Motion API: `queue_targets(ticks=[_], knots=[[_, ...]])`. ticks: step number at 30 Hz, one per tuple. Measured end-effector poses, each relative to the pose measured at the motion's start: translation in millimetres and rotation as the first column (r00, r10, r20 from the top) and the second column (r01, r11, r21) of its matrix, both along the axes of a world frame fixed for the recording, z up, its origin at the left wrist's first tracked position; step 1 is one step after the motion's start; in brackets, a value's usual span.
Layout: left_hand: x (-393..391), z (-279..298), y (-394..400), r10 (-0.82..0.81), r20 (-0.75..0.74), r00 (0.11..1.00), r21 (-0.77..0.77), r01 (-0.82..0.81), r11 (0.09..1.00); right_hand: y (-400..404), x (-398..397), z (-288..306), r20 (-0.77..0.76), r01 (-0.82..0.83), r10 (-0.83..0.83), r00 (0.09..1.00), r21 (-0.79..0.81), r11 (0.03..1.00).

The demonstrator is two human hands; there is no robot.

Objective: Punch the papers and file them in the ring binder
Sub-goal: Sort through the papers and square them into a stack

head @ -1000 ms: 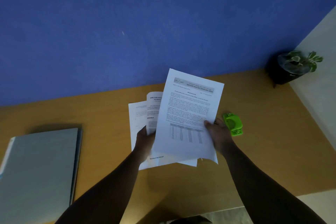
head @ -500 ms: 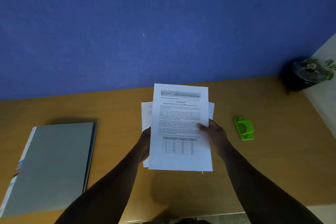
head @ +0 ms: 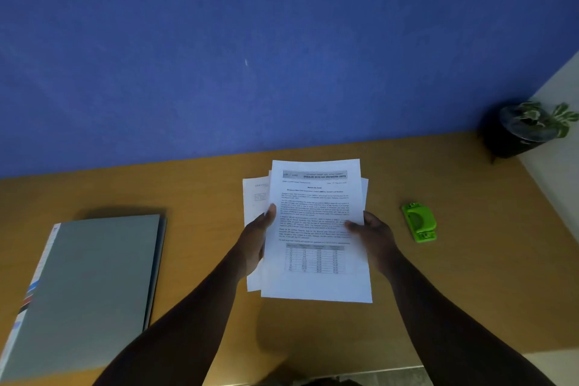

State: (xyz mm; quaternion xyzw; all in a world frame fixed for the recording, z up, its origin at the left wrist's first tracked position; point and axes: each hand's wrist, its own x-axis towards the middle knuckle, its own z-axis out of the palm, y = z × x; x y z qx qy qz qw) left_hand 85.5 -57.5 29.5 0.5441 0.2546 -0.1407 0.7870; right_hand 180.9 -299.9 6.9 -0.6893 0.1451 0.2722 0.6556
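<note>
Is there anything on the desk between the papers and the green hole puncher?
No, nothing visible. Both hands, the left hand and the right hand, hold the papers, and only bare desk lies between them and the green hole puncher to their right.

A brown wooden worktop (head: 470, 291) runs along the foot of a blue wall. On it lies a closed grey ring binder (head: 91, 285), flat, well to the left of a small bright green plastic hole punch (head: 419, 222). Beyond the punch, in the far right corner, stands a dark round pot with a leafy plant (head: 520, 130).
</note>
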Motion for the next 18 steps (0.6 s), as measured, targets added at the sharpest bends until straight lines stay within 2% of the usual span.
queue_targets(ticks=[4, 8, 12, 16, 18], knots=[[4, -3, -7, 0.017, -0.026, 1.0, 0.14, -0.013, 0.99, 3, 0, 4, -0.016, -0.064, 0.064, 0.998, -0.03, 0.997], [10, -8, -12, -0.007, -0.064, 0.998, 0.182, 0.018, 0.983, 7, 0, 8, -0.053, -0.164, 0.161, 0.986, -0.063, 0.984], [16, -16, -13, -0.015, -0.119, 0.993, 0.233, 0.043, 0.972, -4, 1, -1, -0.068, -0.179, 0.173, 0.983, -0.106, 0.978], [21, -19, -15, -0.017, -0.109, 0.994, 0.34, 0.054, 0.939, -16, -4, 0, -0.008, -0.237, 0.243, 0.97, -0.258, 0.937], [23, -20, -17, 0.001, -0.109, 0.994, 0.401, 0.043, 0.915, -22, -4, -3, 0.016, -0.187, 0.201, 0.979, -0.304, 0.934]])
